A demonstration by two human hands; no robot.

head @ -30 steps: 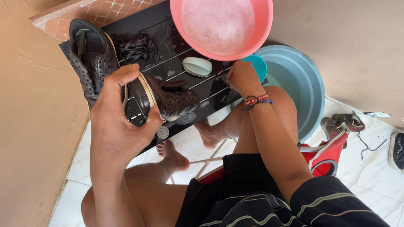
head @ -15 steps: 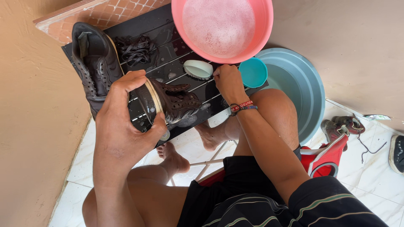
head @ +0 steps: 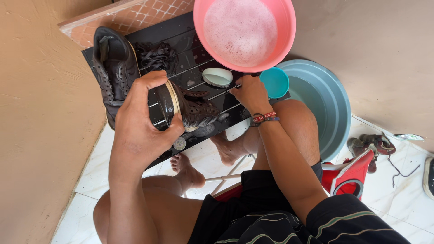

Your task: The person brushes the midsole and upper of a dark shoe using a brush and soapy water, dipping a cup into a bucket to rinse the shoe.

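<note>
Our left hand [head: 142, 122] is clamped on a brown shoe [head: 192, 108], sole up for scrubbing. Our right hand [head: 248, 92], fingers together, reaches the white brush [head: 217, 77] just below the pink basin [head: 289, 27].

Brown shoes: two, one in my left hand [head: 140, 122], gripped shoe [head: 190, 108], other shoe [head: 113, 68] lying on worktop [head: 181, 34]. Basins: two, pink soapy one [head: 244, 31], grey-blue one [head: 325, 104]. Small teal cup [head: 275, 82]: one. White brush [head: 217, 77]: one, near my right hand [head: 251, 92]. Lace bundle [head: 156, 55]: one.
</note>
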